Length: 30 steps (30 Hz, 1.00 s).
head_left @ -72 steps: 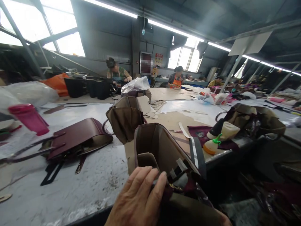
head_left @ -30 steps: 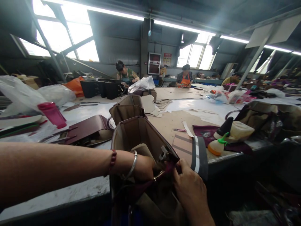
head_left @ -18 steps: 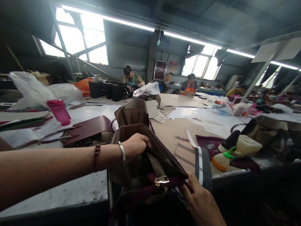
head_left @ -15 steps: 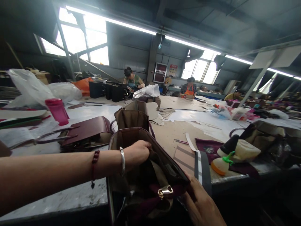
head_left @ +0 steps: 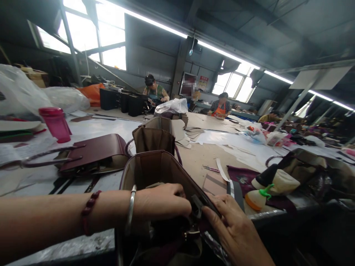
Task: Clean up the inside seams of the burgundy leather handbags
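An open handbag (head_left: pixel 144 166) with a dark maroon edge and brown lining stands in front of me. My left hand (head_left: pixel 166 199) reaches into its mouth, fingers curled and closed near the right inner wall; whatever they pinch is hidden. My right hand (head_left: pixel 234 227) grips the bag's right rim, thumb inside and fingers over the outer side. Between the hands, a small greyish strip (head_left: pixel 196 203) shows on the inner wall. A gold metal zipper pull (head_left: pixel 192 233) lies lower inside the bag, partly in shadow.
Behind it stands another open bag (head_left: pixel 155 140); a maroon handbag (head_left: pixel 97 147) lies to the left near a pink cup (head_left: pixel 55 123). On the right are an orange-bottomed bottle (head_left: pixel 255 199), a pen-like tool (head_left: pixel 211 169) and more bags (head_left: pixel 310 170). Co-workers (head_left: pixel 220 105) sit across the table.
My left hand has moved down and to the right inside the bag, towards my right hand. My right hand has shifted up along the rim, its thumb now over the inside edge.
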{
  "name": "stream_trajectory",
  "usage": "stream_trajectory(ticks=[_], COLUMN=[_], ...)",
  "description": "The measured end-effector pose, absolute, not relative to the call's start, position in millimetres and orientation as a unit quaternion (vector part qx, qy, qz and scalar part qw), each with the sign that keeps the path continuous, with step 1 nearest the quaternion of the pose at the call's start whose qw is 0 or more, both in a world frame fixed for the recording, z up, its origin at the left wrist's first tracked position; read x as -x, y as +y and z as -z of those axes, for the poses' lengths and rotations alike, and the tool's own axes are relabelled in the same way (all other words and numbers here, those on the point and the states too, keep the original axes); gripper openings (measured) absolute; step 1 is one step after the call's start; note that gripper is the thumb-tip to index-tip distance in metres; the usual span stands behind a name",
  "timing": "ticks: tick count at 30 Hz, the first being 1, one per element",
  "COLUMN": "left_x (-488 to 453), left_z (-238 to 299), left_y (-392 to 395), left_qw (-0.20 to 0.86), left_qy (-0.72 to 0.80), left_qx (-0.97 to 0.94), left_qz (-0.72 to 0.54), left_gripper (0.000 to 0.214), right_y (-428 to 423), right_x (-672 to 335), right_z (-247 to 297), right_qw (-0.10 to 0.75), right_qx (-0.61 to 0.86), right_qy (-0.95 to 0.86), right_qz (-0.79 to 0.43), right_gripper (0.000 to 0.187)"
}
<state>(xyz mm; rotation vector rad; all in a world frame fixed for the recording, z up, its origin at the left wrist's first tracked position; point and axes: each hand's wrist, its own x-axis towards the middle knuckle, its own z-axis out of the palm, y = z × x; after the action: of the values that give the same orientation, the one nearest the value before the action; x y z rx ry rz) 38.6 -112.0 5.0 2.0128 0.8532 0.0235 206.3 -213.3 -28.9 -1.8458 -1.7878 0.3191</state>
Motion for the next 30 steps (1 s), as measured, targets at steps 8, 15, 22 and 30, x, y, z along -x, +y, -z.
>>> stream_trajectory(ticks=[8,15,22,30], left_x=[-41.6,-38.2,-40.8,-57.3], left_z=[1.8,-10.3,-5.6,-0.7], left_y=[-103.6,-91.7,-89.0,-75.7], left_qw=[0.365,0.083,0.024,0.063], left_qy=[0.325,0.292,0.250,0.255], left_qx=[-0.871,-0.942,-0.938,-0.944], left_qz=[-0.052,-0.146,-0.240,-0.199], left_gripper=[0.025,0.028,0.024,0.020], right_y=[-195.4,-189.6,-185.1,-178.6], right_x=[-219.6,-217.6,-216.1,-222.0], right_z=[18.7,13.0,18.2,24.1], right_qw=[0.247,0.231,0.258,0.251], right_qx=[0.664,0.672,0.661,0.675], right_qy=[-0.694,-0.687,-0.683,-0.685], right_qz=[-0.130,-0.152,-0.172,-0.114], right_gripper=[0.034,0.031,0.032,0.036])
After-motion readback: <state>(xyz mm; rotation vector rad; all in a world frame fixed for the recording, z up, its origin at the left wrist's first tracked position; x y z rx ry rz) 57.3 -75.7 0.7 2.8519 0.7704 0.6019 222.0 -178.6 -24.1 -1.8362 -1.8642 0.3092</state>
